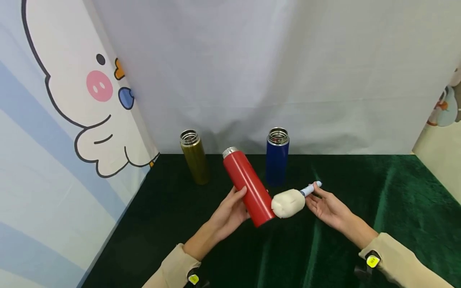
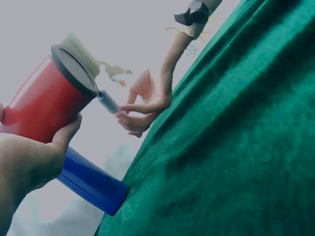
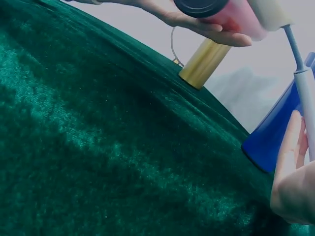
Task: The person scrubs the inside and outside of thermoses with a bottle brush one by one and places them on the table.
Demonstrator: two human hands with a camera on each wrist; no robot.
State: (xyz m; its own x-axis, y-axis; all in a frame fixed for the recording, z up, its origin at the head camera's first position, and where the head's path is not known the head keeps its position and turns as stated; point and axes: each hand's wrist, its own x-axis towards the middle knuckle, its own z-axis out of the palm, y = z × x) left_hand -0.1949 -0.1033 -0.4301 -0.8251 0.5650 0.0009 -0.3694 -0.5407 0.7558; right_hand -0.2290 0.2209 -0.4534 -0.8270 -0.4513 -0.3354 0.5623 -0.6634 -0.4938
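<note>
My left hand [image 1: 229, 213] grips a red thermos bottle [image 1: 248, 186], held tilted above the table. Its lidless steel mouth points to the upper left, and its dark base [image 2: 74, 69] shows in the left wrist view. With thumb and fingers my right hand [image 1: 330, 210] pinches the pale blue handle of a bottle brush [image 1: 288, 203]. The brush's cream sponge head is beside the red bottle's lower end; whether they touch I cannot tell. In the right wrist view the brush handle [image 3: 306, 93] runs up from the fingers to the sponge head.
Behind the hands stand two lidless thermos bottles, an olive-gold one [image 1: 195, 160] on the left and a blue one [image 1: 277, 160] near the middle. Dark green velvet cloth [image 1: 407, 200] covers the table. A pale curtain [image 1: 324, 80] hangs at the back, and a cartoon-printed sheet [image 1: 65, 140] at the left.
</note>
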